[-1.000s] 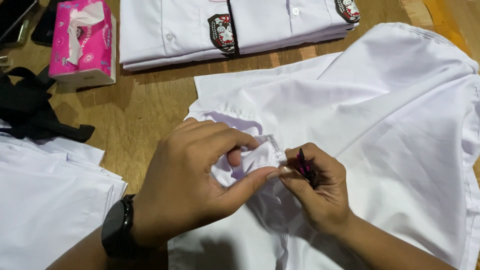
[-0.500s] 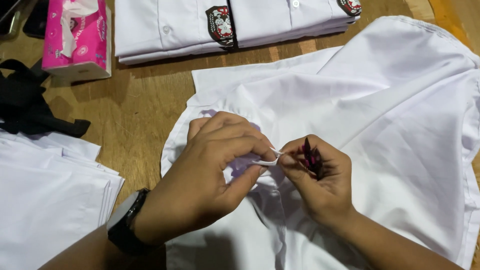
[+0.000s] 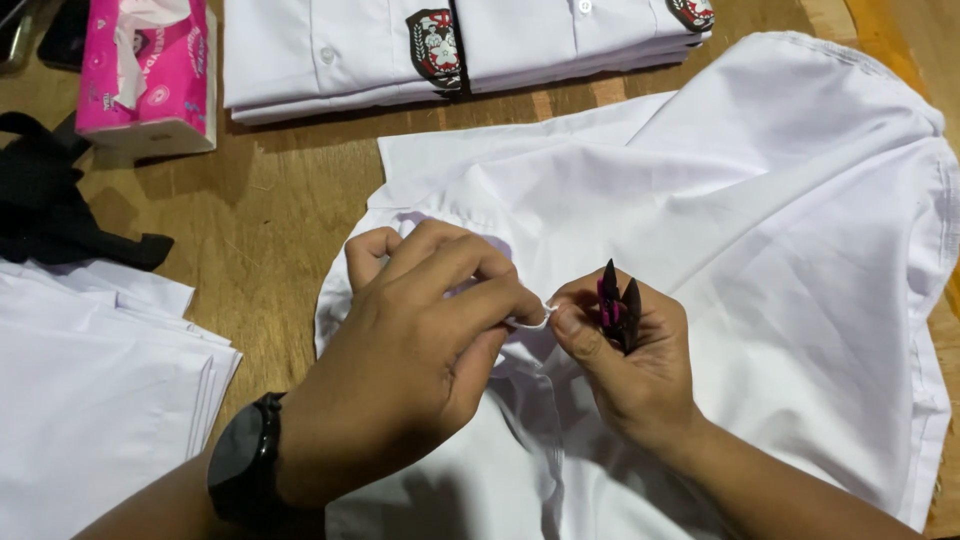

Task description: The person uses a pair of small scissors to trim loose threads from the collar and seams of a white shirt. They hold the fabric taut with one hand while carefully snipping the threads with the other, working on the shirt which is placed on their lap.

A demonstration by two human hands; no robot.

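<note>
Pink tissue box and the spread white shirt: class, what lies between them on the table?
In the head view, only bare wooden table lies between the pink tissue box and the spread white shirt; the folded shirt stack sits farther back.

Two hands, left hand (image 3: 410,350) and right hand (image 3: 625,360); one spread white shirt (image 3: 760,250); one pink tissue box (image 3: 145,75); one black watch (image 3: 240,470); one black cloth (image 3: 50,210); two piles of white garments, folded shirts (image 3: 330,55) and white stack (image 3: 90,380)

pink tissue box (image 3: 145,75), folded white shirts (image 3: 340,50), black cloth (image 3: 50,215), white fabric stack (image 3: 90,390).
</note>
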